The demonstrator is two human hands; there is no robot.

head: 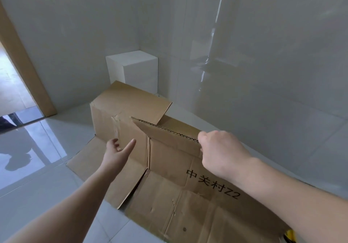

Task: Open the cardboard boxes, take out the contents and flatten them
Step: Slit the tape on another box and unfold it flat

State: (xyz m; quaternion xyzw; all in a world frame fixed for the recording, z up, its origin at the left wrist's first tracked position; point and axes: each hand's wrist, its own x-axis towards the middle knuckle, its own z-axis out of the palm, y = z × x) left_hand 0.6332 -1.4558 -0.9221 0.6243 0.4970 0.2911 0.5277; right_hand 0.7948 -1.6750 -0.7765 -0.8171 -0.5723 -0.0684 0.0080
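**boxfan:** cardboard box point(131, 118) is sitting on the tiled floor point(47, 195) close to the corner of the room, straight ahead of both hands. Its long axis runs from the near right away to the far left. One top flap point(167, 135) stands up on the near side, and the bottom flaps are splayed out flat on the floor toward the person.

**tapeless:** which hand's got it?

**boxfan:** right hand point(218, 152), fingers curled over the corrugated top edge of that raised flap. Left hand point(117, 151) is spread loose, holding nothing, just beside the box's near side wall. I can't tell if it's touching.

**tapeless:** so the left is nearer the far-left end?

**boxfan:** yeah, I'd guess it goes for that end next. There's a white block point(133, 69) behind the box, in the corner.
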